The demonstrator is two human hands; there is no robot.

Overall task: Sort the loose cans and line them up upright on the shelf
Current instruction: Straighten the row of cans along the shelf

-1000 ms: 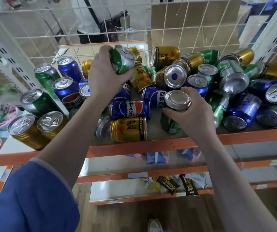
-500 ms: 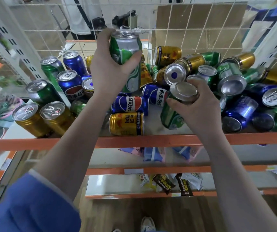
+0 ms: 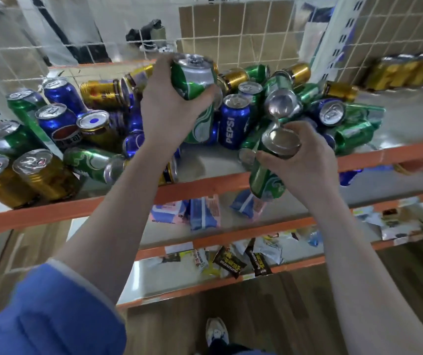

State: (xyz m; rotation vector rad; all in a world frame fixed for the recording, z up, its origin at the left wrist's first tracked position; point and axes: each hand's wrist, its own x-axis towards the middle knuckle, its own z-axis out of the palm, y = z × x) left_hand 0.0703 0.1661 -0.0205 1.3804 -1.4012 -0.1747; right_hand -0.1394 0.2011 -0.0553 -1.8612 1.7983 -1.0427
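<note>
Head view. We hold one green can in each hand. The left hand (image 3: 169, 108) wraps its grip round a green can (image 3: 195, 80) raised above the middle of the pile. The right hand (image 3: 305, 155) grips a second green can (image 3: 269, 172) by its top end, the can tilted out over the front edge of the shelf (image 3: 205, 187).

Progress, as we judge it: early. At the shelf's left end a few cans stand upright, two gold cans (image 3: 15, 175) at the front edge with green and blue Pepsi cans (image 3: 59, 124) behind them. The mixed pile (image 3: 294, 103) of gold, green and blue cans across the middle and right lies mostly unsorted. Both held cans remain to be placed.
</note>
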